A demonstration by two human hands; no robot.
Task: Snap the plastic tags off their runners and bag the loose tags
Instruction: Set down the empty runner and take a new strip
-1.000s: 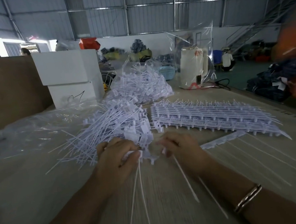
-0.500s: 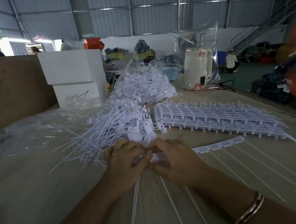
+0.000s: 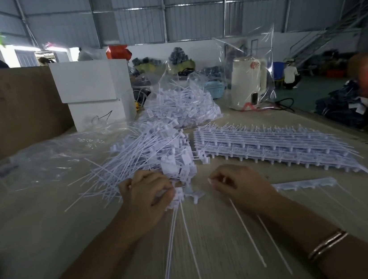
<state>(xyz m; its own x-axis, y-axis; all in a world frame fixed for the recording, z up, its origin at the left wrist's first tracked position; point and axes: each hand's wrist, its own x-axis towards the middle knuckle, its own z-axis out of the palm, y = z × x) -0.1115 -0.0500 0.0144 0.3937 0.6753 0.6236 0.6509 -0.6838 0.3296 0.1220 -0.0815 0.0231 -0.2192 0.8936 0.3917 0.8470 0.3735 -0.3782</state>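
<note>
Head view | left hand (image 3: 148,197) grips snapped tags (image 3: 176,195) | right hand (image 3: 238,186) pinches tag strip (image 3: 304,184) | risk: tails tangle, tags scatter across desk (image 3: 226,239)

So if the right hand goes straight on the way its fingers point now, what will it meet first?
Its fingers point left across the table. The right hand would probably first meet the small snapped-off white plastic pieces lying between the hands, then the left hand gripping its tags. Depth is unclear.
</note>
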